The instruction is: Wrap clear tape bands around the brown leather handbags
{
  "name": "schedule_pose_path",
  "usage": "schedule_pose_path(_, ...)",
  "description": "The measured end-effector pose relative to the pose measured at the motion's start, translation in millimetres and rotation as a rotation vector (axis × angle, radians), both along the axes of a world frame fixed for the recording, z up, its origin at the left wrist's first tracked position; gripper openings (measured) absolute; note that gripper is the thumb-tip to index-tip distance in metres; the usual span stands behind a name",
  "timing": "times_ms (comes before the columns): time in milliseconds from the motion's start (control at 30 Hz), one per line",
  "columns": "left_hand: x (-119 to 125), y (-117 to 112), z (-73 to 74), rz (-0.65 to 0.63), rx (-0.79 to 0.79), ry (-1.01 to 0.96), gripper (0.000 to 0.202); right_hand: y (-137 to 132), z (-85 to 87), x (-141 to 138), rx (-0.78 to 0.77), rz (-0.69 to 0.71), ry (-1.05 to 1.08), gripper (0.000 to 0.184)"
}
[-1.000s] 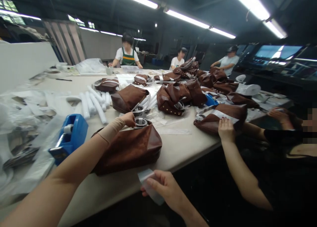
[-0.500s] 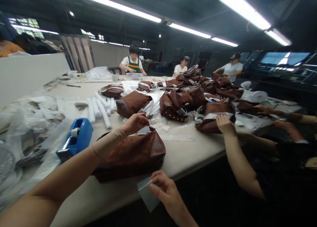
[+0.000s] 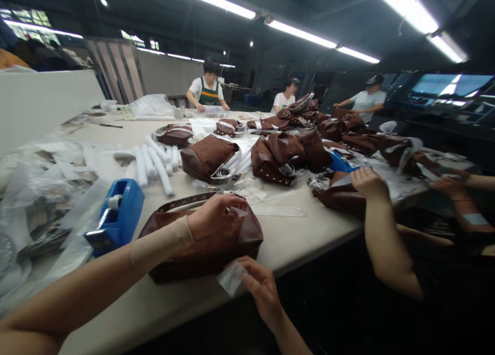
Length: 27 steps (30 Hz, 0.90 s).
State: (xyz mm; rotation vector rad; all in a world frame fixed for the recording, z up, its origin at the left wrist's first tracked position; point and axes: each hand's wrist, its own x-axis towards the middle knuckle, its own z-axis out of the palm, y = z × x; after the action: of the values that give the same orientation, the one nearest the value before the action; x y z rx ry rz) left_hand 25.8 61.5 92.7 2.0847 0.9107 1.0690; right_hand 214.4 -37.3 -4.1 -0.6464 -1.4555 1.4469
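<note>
A brown handbag [image 3: 216,246] lies on the table in front of me, its studded strap [image 3: 181,202] along the top. My left hand [image 3: 214,215] is over the bag, its fingers pinched at a small whitish translucent piece [image 3: 238,211]; whether that is tape or film I cannot tell. Below the bag's front edge, my right hand [image 3: 263,288] pinches a small clear plastic bag [image 3: 232,278] between thumb and fingers. A blue tape dispenser [image 3: 119,215] stands left of the handbag.
White padding rolls [image 3: 157,169] and loose clear plastic [image 3: 58,190] cover the table's left. More brown handbags [image 3: 284,156] are heaped across the middle. At right, a co-worker's hand [image 3: 369,182] rests on another bag [image 3: 342,195]. Several people work around the table.
My left hand has moved right and down over the handbag, with the translucent piece now showing at its fingers. The plastic bag in my right hand has tilted and crumpled. A blue dispenser shows by the co-worker.
</note>
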Motion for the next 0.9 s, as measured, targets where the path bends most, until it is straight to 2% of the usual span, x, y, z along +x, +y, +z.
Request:
schedule_pose_path(67, -3.4, -10.3, -6.8, 0.005, -0.091, 0.021, 0.046, -0.5, 7.6, 2.3, 0.077, 0.049, 0.035, 0.034)
schedule_pose_path(100, -5.6, -12.8, -10.6, 0.011, -0.121, 0.040, 0.048, -0.7, 10.5, 2.7, 0.107, 0.049, 0.025, 0.033)
schedule_pose_path(167, -10.0, -14.0, -19.2, 0.013, -0.170, 0.064, 0.036, -0.9, 14.7, 1.2, 0.172, -0.029, -0.054, 0.025)
schedule_pose_path(267, -13.9, -12.6, -32.0, -0.016, -0.162, 0.114, 0.016, 0.5, 20.2, -5.1, 0.324, -0.256, -0.214, 0.013)
schedule_pose_path(367, -14.8, -15.2, -38.5, -0.014, -0.102, 0.191, 0.013, 4.2, 27.7, -11.3, 0.527, -0.402, -0.298, 0.025)
schedule_pose_path(433, -14.6, -20.1, -38.2, -0.006, -0.055, 0.236, 0.012, 7.5, 32.6, -12.9, 0.647, -0.441, -0.328, 0.039)
schedule_pose_path(500, -14.3, -26.2, -36.3, -0.004, -0.005, 0.297, 0.015, 10.9, 36.6, -12.2, 0.719, -0.440, -0.347, 0.045)
schedule_pose_path(667, -14.4, -35.7, -37.0, 0.106, 0.045, 0.395, 0.015, 16.2, 41.2, -5.9, 0.738, -0.345, -0.369, 0.020)
schedule_pose_path(767, -14.3, -37.7, -40.5, 0.153, 0.035, 0.354, 0.008, 18.2, 41.7, -4.0, 0.710, -0.312, -0.382, 0.015)
schedule_pose_path(900, -10.3, -45.2, -41.7, 0.143, 0.011, 0.296, 0.009, 24.0, 40.3, -4.5, 0.723, -0.351, -0.383, 0.014)
